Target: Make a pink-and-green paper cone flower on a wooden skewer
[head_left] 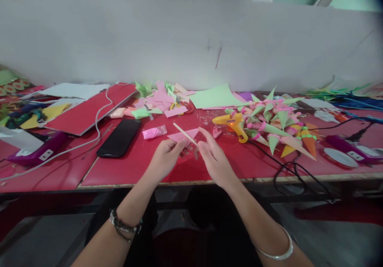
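My left hand [166, 155] pinches a pink paper triangle [183, 135] just above the red table [125, 167]. A thin wooden stick [184, 134] lies across the paper, slanting up to the left. My right hand [213, 155] is beside it, its fingers curled around the lower end of the stick. Both hands meet at the table's middle, near the front edge.
A yellow glue gun [235, 124] lies right of my hands, next to a pile of green and pink paper cones [277, 121]. A black phone [119, 137] and a pink packet [154, 131] lie to the left. Paper scraps [163, 99], cables [295, 171], and red boards [89, 111] surround them.
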Tool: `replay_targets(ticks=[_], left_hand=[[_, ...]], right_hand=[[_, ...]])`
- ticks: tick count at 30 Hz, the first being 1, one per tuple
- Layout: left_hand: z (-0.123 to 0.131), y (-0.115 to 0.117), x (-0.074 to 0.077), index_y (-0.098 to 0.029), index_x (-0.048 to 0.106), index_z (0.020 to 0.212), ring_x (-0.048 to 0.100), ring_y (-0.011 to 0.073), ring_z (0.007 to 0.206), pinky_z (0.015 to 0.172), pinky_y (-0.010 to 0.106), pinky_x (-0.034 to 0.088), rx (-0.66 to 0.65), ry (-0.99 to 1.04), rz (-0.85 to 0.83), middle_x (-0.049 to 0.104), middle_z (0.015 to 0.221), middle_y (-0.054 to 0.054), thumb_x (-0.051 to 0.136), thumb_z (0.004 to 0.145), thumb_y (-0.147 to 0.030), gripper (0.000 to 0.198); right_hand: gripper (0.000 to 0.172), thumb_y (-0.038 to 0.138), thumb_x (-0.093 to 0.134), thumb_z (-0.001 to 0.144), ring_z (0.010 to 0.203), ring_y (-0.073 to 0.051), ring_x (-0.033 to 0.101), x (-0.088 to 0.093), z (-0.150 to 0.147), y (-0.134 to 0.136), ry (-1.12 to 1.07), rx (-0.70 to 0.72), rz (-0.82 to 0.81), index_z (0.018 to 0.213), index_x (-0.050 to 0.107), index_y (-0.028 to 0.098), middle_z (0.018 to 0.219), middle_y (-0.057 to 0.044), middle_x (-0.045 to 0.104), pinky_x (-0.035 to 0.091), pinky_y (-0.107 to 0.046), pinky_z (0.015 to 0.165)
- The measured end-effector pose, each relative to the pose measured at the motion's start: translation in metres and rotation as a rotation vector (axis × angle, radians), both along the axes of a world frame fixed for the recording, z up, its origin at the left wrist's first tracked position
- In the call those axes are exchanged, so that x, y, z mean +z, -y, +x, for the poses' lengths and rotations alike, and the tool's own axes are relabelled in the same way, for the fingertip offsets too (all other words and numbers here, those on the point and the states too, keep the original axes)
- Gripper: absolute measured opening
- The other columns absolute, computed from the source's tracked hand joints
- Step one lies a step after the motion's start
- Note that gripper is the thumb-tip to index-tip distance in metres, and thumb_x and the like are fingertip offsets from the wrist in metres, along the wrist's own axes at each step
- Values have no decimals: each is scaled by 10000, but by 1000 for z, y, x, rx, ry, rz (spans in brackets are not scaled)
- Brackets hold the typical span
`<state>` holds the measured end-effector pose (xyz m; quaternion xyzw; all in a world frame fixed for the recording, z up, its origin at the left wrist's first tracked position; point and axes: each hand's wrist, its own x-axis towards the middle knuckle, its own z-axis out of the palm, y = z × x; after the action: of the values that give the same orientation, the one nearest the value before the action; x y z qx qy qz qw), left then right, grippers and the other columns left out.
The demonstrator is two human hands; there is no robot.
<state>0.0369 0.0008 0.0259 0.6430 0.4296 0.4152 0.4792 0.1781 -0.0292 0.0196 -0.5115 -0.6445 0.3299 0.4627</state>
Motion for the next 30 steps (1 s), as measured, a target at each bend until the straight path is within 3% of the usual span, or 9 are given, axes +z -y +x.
replay_targets(ticks=[2,4,7,13,20,26,30], left_hand=[[-1,1,2,-133,588,678,531,98,580,578,213,430,11,-31,52,595,620,7,439,802,-327,274],[-2,3,4,-138,568,658,524,97,588,578,207,420,-46,-76,105,578,613,-3,444,805,-316,261],[-5,4,5,-146,553,663,523,93,595,580,199,413,-106,-88,136,567,619,-9,412,829,-311,274],[-2,6,3,-153,530,624,499,89,551,545,194,393,-142,-104,159,532,574,-13,364,859,-344,346],[3,12,-2,-154,501,649,476,95,547,554,216,389,-198,-93,142,482,576,-14,309,879,-391,382],[4,12,-3,-185,409,576,345,82,435,433,212,311,-192,-79,137,375,470,-43,303,865,-449,405],[3,8,-2,-182,426,582,380,85,441,436,209,299,-56,-157,241,402,465,-42,339,859,-419,375]], right_hand=[[398,399,312,881,587,-142,528,0,-1,1,59,-17,28,1169,460,168,625,-2,526,422,-254,570],[345,387,308,887,555,-123,504,2,-1,1,97,4,62,933,572,170,593,5,507,398,-237,557],[354,373,330,886,507,-91,442,4,0,1,94,78,63,737,575,165,545,25,453,356,-214,520],[318,374,393,864,464,-92,431,4,0,-1,-79,189,-95,1081,508,173,543,43,467,376,-218,485],[200,313,519,807,636,-102,534,6,7,-4,-205,268,-79,914,615,174,727,1,519,451,-247,652],[142,267,553,777,673,-89,487,6,4,-3,-198,178,6,848,642,183,855,-20,514,410,-204,580],[129,262,554,773,570,-67,428,9,2,-1,-173,99,36,842,623,177,799,-3,496,362,-199,508]])
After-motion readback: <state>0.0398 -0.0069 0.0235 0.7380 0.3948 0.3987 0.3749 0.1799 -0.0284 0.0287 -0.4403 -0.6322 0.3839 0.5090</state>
